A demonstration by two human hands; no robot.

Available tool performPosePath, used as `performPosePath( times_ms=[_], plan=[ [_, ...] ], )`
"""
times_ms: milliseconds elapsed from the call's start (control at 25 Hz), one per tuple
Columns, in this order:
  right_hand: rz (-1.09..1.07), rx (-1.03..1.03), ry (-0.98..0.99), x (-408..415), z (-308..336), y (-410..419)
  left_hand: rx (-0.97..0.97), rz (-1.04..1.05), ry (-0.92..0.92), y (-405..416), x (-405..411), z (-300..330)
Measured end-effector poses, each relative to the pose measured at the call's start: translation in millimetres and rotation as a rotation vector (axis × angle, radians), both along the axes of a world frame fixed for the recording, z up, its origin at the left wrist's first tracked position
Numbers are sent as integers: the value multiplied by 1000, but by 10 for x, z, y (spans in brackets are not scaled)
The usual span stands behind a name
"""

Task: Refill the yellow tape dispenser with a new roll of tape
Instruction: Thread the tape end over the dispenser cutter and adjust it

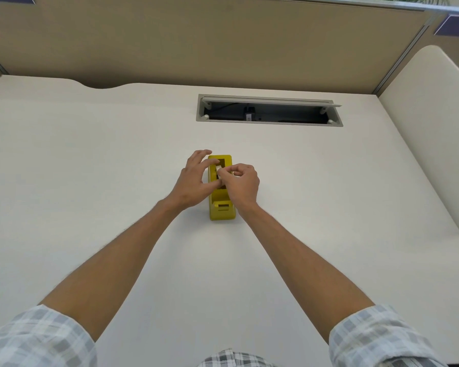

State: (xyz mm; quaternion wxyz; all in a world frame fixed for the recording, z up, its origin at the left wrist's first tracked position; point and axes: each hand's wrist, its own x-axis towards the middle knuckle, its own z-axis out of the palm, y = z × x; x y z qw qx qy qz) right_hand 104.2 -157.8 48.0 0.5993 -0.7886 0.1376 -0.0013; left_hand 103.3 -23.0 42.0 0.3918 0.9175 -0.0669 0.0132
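Right hand (241, 182) curled, pinching tape roll (219, 170) in yellow dispenser (221, 207).

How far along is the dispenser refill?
Mid-load. The yellow tape dispenser stands on the desk. Left hand steadies its side; right hand pinches a pale roll at the open well. Whether it is seated is hidden; threading tape to the cutter remains.

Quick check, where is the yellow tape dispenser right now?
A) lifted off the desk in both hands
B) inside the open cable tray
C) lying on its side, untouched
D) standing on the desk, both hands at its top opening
D: the yellow tape dispenser stands on the desk, with the left hand and right hand meeting at its top opening, well short of the cable tray.
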Motion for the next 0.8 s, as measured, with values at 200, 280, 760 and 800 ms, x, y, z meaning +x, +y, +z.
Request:
performPosePath(
  times_ms=[200, 280, 760, 800],
  plan=[
    [-11, -31, -10, -14, 11, -11, 7, 4, -8, 34, -12, -25],
    [-13, -48, 10, 0, 30, 7, -45, 15, -20, 21, -25, 17],
    [-49, -70, 156, 70, 150, 81, -158, 87, 13, -118, -66, 127],
    [-46, -71, 152, 68, 145, 82, -144, 91, 2, -122, -67, 125]
  ],
)
